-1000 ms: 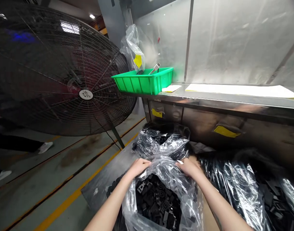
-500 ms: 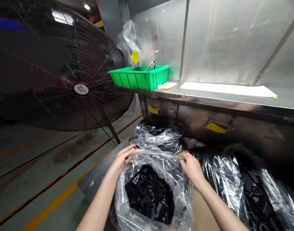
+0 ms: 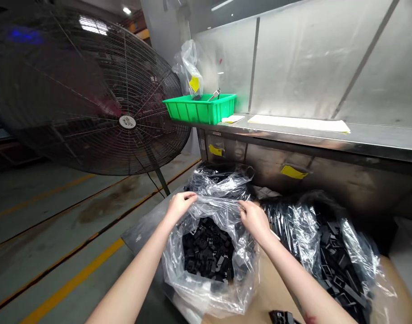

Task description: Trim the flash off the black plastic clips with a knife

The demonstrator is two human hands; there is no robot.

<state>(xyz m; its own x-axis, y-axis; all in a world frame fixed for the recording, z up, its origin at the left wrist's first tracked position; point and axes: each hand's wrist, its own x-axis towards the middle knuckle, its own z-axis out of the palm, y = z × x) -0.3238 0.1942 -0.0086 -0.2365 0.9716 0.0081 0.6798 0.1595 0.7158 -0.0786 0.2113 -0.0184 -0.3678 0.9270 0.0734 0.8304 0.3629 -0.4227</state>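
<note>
L hand (image 3: 180, 207) & R hand (image 3: 254, 219): fingers pinch rim of clear plastic bag (image 3: 179, 274); black plastic parts (image 3: 208, 252) sit well down inside, lots left; more in next bag (image 3: 295, 229).

Bright scene, ceiling light (image 3: 126, 10) overhead. Strong glare on the steel wall panel (image 3: 293, 58) and plastic bag (image 3: 206, 292). Fan guard (image 3: 91, 90) sits dark. Wide-angle bending toward the frame edges, little blur, focus fine.

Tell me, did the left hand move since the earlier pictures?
Yes, the left hand moved up, closer to the yellow sticker on the metal bench.
</note>
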